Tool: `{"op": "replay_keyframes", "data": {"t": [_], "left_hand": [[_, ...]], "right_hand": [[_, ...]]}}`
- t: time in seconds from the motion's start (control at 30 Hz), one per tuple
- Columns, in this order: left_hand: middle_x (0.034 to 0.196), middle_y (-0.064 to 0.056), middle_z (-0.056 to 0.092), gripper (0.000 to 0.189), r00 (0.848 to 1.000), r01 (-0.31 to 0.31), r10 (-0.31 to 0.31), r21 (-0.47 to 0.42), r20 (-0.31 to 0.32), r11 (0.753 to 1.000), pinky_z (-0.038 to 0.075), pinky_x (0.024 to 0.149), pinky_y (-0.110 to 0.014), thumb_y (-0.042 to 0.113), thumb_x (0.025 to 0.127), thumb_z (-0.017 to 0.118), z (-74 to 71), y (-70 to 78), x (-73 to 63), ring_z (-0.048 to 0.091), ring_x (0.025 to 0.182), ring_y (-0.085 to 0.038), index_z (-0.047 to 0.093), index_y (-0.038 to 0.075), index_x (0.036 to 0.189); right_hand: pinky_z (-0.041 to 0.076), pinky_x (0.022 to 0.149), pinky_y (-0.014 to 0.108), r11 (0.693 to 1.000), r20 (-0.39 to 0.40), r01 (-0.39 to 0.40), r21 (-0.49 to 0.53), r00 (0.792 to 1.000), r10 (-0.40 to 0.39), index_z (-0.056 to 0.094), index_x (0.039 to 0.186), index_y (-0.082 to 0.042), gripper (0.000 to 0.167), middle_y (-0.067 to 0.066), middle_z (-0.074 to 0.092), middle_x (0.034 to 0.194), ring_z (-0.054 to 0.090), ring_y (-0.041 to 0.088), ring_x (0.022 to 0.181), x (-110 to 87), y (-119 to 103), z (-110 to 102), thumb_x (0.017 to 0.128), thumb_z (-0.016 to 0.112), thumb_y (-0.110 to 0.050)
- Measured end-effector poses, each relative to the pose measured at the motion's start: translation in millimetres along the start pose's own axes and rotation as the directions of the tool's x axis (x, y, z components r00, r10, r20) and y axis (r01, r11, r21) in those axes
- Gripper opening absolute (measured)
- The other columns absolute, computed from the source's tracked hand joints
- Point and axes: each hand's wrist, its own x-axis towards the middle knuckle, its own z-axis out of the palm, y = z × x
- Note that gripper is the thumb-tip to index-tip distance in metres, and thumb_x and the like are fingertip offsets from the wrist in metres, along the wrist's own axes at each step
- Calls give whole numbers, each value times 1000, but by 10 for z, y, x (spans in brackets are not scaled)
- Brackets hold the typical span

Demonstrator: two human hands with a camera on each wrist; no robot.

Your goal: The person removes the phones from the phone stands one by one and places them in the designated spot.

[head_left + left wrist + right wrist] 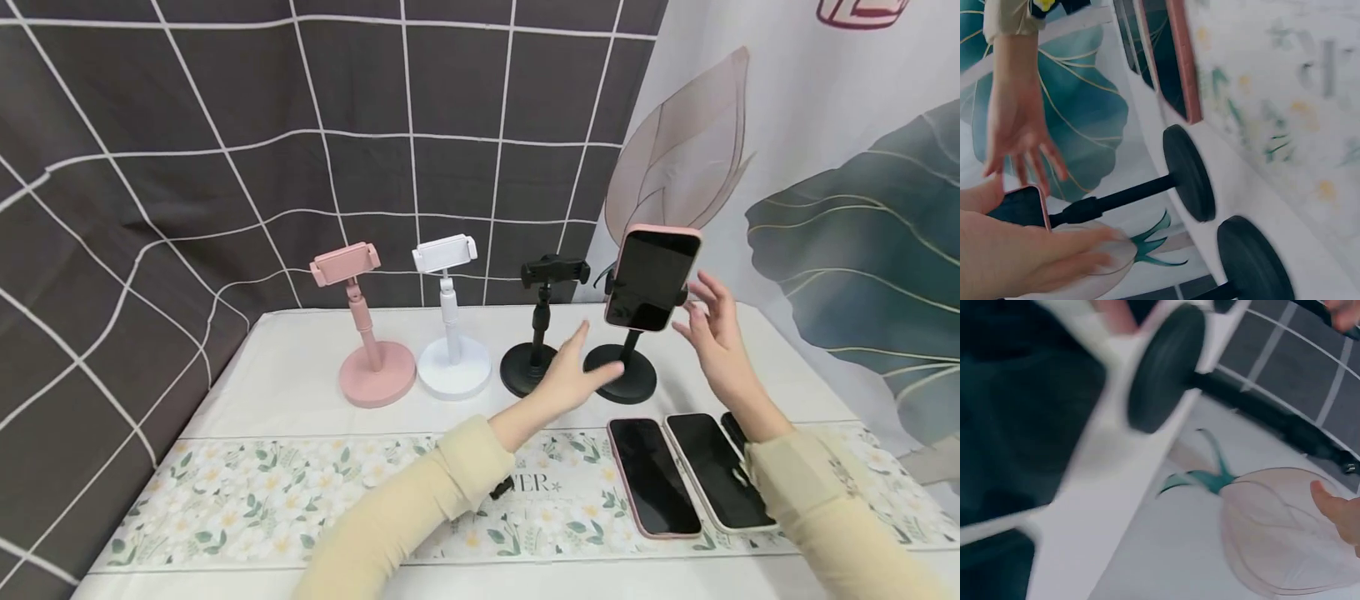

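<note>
A phone in a pink case [651, 279] sits tilted in the clamp of the rightmost black phone stand [628, 379], its dark screen facing me. My right hand [718, 346] is just right of that phone, fingers loosely bent and holding nothing. Left of the same stand, my left hand [573, 375] reaches out with thumb and fingers spread, nothing in its grasp. In the left wrist view the left hand [1029, 256] overlaps the lower part of the phone [1022, 206]. Only the thumb of the right hand [1340, 515] shows in the right wrist view.
Three more phone stands line the back: pink [377, 377], white [453, 373] and black [517, 369], their clamps holding no phone. A pink-edged phone [655, 477] and a white-edged phone [716, 471] lie at front right. A small black object [502, 487] lies by the left sleeve.
</note>
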Motion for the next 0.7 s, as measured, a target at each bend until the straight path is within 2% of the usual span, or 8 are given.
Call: {"op": "replay_keyframes", "data": {"t": [0.07, 0.13, 0.17, 0.27, 0.4, 0.5, 0.6, 0.7], "left_hand": [[152, -20, 27, 68, 992, -122, 120, -75, -35, 990, 36, 109, -42, 18, 94, 56, 22, 57, 80, 34, 138, -35, 18, 4, 150], [149, -22, 32, 61, 974, -224, 213, -159, -82, 962, 39, 106, -41, 9, 95, 51, 47, 96, 173, 39, 134, -35, 21, 4, 149], [147, -22, 34, 59, 966, -253, 238, -190, -99, 949, 39, 106, -39, 6, 96, 49, 62, 110, 213, 40, 134, -35, 22, 4, 148], [139, -24, 45, 55, 948, -314, 291, -216, -132, 924, 43, 103, -32, -1, 96, 46, 88, 130, 310, 48, 128, -32, 27, 4, 147], [129, -24, 55, 50, 933, -339, 306, -176, -189, 924, 50, 92, -24, -3, 95, 45, 112, 122, 386, 58, 117, -30, 35, 5, 144], [129, -22, 56, 48, 933, -328, 293, -160, -208, 931, 52, 87, -22, -3, 96, 45, 117, 133, 398, 60, 114, -29, 39, 6, 143], [130, -19, 56, 47, 937, -311, 276, -152, -213, 938, 53, 86, -22, -4, 95, 45, 97, 165, 390, 60, 114, -26, 41, 5, 141], [129, -18, 57, 45, 942, -295, 261, -152, -210, 943, 54, 83, -21, -6, 95, 44, 66, 200, 367, 64, 105, -24, 42, 3, 139]], "right_hand": [[35, 107, 29, 999, -22, -8, 51, 1000, 9, 22, 147, -18, 49, -5, 31, 138, 34, 13, 131, 81, -44, 91, 101, 37, -22], [35, 105, 32, 996, -42, -14, 86, 999, 18, 28, 145, -22, 46, -6, 35, 136, 37, 13, 128, 138, -76, 189, 100, 36, -29], [35, 105, 32, 996, -56, -15, 92, 998, 20, 31, 143, -23, 45, -7, 38, 134, 40, 11, 124, 154, -88, 233, 99, 36, -32], [42, 89, 22, 996, -122, -3, 92, 992, 14, 44, 133, -24, 38, -9, 48, 119, 47, 5, 108, 192, -106, 356, 98, 34, -36], [45, 77, 19, 992, -263, 31, 125, 965, 3, 56, 119, -22, 30, -8, 55, 104, 51, 5, 95, 234, -108, 456, 98, 37, -31], [47, 75, 19, 982, -344, 81, 169, 939, -18, 61, 110, -18, 24, -5, 59, 99, 55, 7, 89, 253, -99, 489, 98, 41, -23], [48, 76, 18, 969, -363, 145, 201, 930, -64, 61, 108, -13, 21, -2, 60, 100, 56, 8, 88, 268, -86, 499, 98, 42, -15], [48, 78, 17, 963, -333, 173, 207, 938, -97, 59, 108, -12, 20, -1, 58, 102, 56, 8, 89, 274, -78, 492, 98, 41, -14]]}}
